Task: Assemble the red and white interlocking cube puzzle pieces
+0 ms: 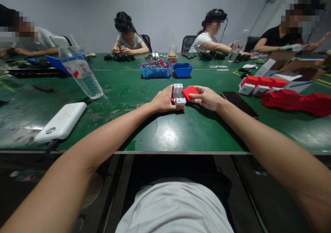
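Over the middle of the green table (165, 122), my left hand (164, 99) is closed around a white block-like part (178, 89) with small dark holes. A bit of red shows between that part and my fingers. Just to its right, my right hand (205, 97) pinches a red block-shaped piece (190, 92) between thumb and fingers. The two pieces are very close; whether they touch I cannot tell. On the right lie a row of red and white parts (261, 84) and a long red piece (297, 102).
A black phone (239, 103) lies beside my right forearm. To the left are a white power bank (62, 122) and a tilted plastic bottle (82, 74). Blue bins (156, 73), one full of coloured wires, stand ahead. Several co-workers sit around the far side; cardboard boxes (297, 65) stand right.
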Demonstrator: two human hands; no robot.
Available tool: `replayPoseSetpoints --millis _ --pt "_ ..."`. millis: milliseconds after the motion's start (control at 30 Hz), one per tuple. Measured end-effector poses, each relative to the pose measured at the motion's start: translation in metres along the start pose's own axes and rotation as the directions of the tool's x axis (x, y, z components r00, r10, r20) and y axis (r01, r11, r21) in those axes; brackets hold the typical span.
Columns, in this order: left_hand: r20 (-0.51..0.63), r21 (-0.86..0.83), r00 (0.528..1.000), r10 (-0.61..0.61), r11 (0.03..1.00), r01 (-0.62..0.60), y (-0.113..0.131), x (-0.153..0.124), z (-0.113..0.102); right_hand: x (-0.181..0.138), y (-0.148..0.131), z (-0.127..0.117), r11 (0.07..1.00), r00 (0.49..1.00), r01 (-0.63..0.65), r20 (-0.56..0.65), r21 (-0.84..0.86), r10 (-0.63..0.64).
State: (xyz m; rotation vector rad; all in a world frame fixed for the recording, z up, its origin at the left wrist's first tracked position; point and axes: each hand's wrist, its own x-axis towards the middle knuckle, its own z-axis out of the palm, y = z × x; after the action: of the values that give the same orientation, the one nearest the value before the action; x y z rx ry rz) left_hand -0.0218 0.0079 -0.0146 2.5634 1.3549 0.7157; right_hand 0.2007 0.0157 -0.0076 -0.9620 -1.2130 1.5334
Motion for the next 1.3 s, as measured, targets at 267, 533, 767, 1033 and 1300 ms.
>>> replayPoseSetpoints --millis 267,533,767,1033,1300 --pt "0.006 0.003 1.0 -0.006 1.0 0.006 0.0004 -0.0004 -0.0003 0.0013 0.0023 -0.0059 0.993 0.999 0.016 0.05 -0.115 -0.01" --pt "0.007 0.015 1.0 -0.001 1.0 0.0 -0.0014 -0.0002 0.0006 0.0023 0.0022 -0.0054 0.986 0.998 0.055 0.031 -0.157 -0.051" --pt "0.01 0.004 1.0 -0.005 1.0 0.005 -0.0003 -0.0008 -0.0002 -0.0004 0.0003 -0.0027 0.974 0.992 0.12 -0.011 -0.191 -0.124" --pt "0.018 -0.001 1.0 0.0 1.0 0.0 -0.0014 -0.0003 0.0002 0.0003 -0.0011 0.0002 0.978 0.991 0.114 -0.052 -0.174 -0.125" --pt "0.003 -0.01 1.0 0.018 1.0 -0.018 -0.0033 -0.0002 0.0013 0.0 -0.0005 0.0018 0.986 0.996 0.089 -0.007 -0.138 -0.091"
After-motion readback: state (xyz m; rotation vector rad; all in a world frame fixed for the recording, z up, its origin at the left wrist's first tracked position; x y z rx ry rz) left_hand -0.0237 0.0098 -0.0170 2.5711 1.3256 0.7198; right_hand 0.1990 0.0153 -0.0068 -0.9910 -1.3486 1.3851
